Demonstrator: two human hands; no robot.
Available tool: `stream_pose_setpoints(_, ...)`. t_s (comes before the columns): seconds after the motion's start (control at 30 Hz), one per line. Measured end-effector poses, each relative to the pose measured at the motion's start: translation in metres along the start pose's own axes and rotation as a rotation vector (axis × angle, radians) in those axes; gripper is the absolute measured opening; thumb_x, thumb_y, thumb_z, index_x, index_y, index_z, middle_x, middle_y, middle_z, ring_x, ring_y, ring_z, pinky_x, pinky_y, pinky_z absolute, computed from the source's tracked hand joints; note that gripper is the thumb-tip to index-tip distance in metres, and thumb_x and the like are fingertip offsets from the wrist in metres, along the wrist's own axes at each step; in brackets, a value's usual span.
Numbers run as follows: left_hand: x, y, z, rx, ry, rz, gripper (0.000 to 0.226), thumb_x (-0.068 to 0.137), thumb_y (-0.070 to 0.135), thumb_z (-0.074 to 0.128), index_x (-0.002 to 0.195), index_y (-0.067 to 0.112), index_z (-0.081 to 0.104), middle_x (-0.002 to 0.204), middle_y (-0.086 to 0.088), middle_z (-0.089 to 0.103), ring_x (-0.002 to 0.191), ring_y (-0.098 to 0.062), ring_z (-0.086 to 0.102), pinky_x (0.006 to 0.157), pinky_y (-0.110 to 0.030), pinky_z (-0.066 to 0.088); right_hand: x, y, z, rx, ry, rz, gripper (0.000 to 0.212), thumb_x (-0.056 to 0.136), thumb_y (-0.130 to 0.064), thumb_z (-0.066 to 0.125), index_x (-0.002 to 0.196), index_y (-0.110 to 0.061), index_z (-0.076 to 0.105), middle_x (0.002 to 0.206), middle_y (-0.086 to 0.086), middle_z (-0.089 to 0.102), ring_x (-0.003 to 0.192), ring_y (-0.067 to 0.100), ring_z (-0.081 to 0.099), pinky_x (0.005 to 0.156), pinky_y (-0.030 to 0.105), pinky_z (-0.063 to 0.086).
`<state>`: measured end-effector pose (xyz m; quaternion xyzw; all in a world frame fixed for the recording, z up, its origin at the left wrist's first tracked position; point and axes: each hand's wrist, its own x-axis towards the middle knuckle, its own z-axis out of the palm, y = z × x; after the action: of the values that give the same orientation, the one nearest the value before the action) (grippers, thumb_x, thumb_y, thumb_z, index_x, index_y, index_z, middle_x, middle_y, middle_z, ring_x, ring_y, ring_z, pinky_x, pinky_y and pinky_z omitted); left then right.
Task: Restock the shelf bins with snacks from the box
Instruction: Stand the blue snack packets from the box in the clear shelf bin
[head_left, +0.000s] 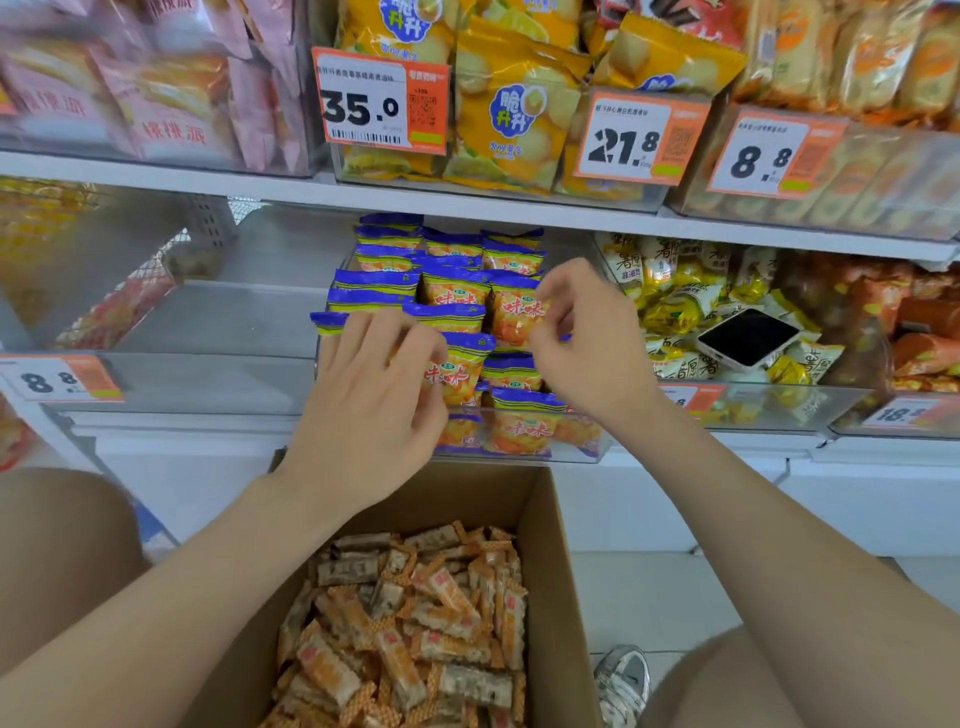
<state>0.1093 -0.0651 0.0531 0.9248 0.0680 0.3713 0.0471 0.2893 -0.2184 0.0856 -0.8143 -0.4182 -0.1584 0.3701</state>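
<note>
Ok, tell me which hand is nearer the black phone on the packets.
Right. The right hand is just left of the black white-edged phone; the left hand, farther left.

The brown cardboard box holding orange wrapped bars stands before the white shelf, below the clear plastic bin of blue-edged packets. A white-edged phone lies in the right neighbouring bin.

single head-worn wide-angle view; faces forward and down; close to the shelf bins; box directly beneath
</note>
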Motion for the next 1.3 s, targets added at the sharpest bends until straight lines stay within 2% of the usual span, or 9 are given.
stream_pose_setpoints(0.07, -0.013, 0.005, -0.003, -0.089, -0.088, 0.016, 0.012, 0.089, 0.021, 0.068, 0.095, 0.019, 0.057, 0.095, 0.005, 0.055, 0.09, -0.017, 0.05, 0.075, -0.031, 0.041, -0.026, -0.025, -0.013, 0.115, -0.314, -0.02, 0.019, 0.084, -0.006, 0.06, 0.093, -0.021, 0.068, 0.07, -0.009, 0.066, 0.065, 0.009, 0.062, 0.06, 0.023, 0.047)
stream_pose_setpoints(0.17, -0.042, 0.009, 0.008, -0.164, -0.457, -0.059, 0.011, 0.09, 0.037, 0.064, 0.089, 0.03, 0.055, 0.079, 0.014, 0.055, 0.075, -0.011, 0.054, 0.061, -0.035, 0.047, -0.075, -0.047, -0.01, -0.008, -0.899, -0.066, 0.021, 0.086, -0.008, 0.059, 0.09, -0.021, 0.075, 0.069, -0.01, 0.069, 0.067, 0.008, 0.063, 0.063, 0.009, 0.041)
stream_pose_setpoints(0.3, -0.093, 0.006, 0.042, -0.18, -1.058, -0.015, 0.01, 0.095, 0.04, 0.065, 0.097, 0.03, 0.064, 0.089, 0.013, 0.064, 0.084, -0.013, 0.064, 0.073, -0.038, 0.056, -0.139, -0.055, 0.026, -0.223, -1.267, -0.182, 0.019, 0.092, -0.014, 0.054, 0.082, -0.016, 0.07, 0.066, -0.006, 0.062, 0.063, 0.01, 0.058, 0.069, 0.037, 0.056)
stream_pose_setpoints(0.47, -0.156, 0.016, 0.08, -0.179, -1.511, -0.013, 0.029, 0.095, 0.037, 0.072, 0.119, 0.022, 0.071, 0.109, 0.005, 0.065, 0.101, -0.019, 0.063, 0.088, -0.039, 0.057, -0.179, -0.06, 0.053, -0.412, -1.448, -0.258, 0.018, 0.097, -0.014, 0.051, 0.087, -0.011, 0.066, 0.073, 0.0, 0.057, 0.067, 0.018, 0.057, 0.068, 0.042, 0.058)
stream_pose_setpoints(0.63, -0.212, 0.029, 0.109, -0.101, -1.706, 0.04, 0.048, 0.095, 0.052, 0.07, 0.124, 0.014, 0.069, 0.119, -0.005, 0.068, 0.101, -0.024, 0.063, 0.084, -0.039, 0.056, -0.188, -0.051, 0.066, -0.461, -1.454, -0.203, 0.015, 0.094, -0.013, 0.05, 0.081, -0.012, 0.057, 0.078, 0.004, 0.056, 0.073, 0.026, 0.062, 0.062, 0.042, 0.056)
stream_pose_setpoints(0.8, -0.23, 0.035, 0.115, -0.031, -1.733, 0.114, 0.035, 0.095, 0.042, 0.073, 0.117, 0.015, 0.075, 0.115, -0.005, 0.071, 0.102, -0.027, 0.068, 0.071, -0.033, 0.049, -0.179, -0.044, 0.073, -0.513, -1.429, -0.224, 0.024, 0.098, -0.009, 0.049, 0.078, -0.021, 0.046, 0.081, 0.001, 0.051, 0.07, 0.017, 0.053, 0.056, 0.034, 0.045)
stream_pose_setpoints(0.9, -0.235, 0.036, 0.118, -0.027, -1.685, 0.143, 0.018, 0.099, 0.03, 0.066, 0.103, 0.016, 0.075, 0.108, -0.005, 0.072, 0.094, -0.026, 0.069, 0.073, -0.039, 0.06, -0.173, -0.039, 0.075, -0.529, -1.412, -0.21, 0.018, 0.098, -0.01, 0.049, 0.083, -0.02, 0.049, 0.083, 0.003, 0.056, 0.074, 0.022, 0.06, 0.063, 0.04, 0.056)
stream_pose_setpoints(1.07, -0.224, 0.036, 0.113, -0.095, -1.625, 0.14, 0.018, 0.106, 0.023, 0.05, 0.098, 0.013, 0.063, 0.099, -0.006, 0.067, 0.085, -0.026, 0.064, 0.067, -0.038, 0.052, -0.163, -0.032, 0.072, -0.505, -1.374, -0.158, 0.011, 0.096, -0.015, 0.052, 0.088, -0.017, 0.059, 0.086, 0.006, 0.061, 0.086, 0.03, 0.068, 0.073, 0.047, 0.062)
stream_pose_setpoints(1.3, -0.125, 0.008, 0.084, -0.486, -1.003, -0.289, 0.006, 0.108, 0.02, 0.052, 0.107, 0.022, 0.058, 0.088, 0.011, 0.062, 0.077, -0.006, 0.057, 0.068, -0.03, 0.04, -0.122, -0.014, 0.039, -0.456, -1.254, -0.013, 0.03, 0.094, -0.024, 0.061, 0.118, -0.008, 0.068, 0.101, 0.011, 0.072, 0.094, 0.032, 0.068, 0.077, 0.046, 0.06)
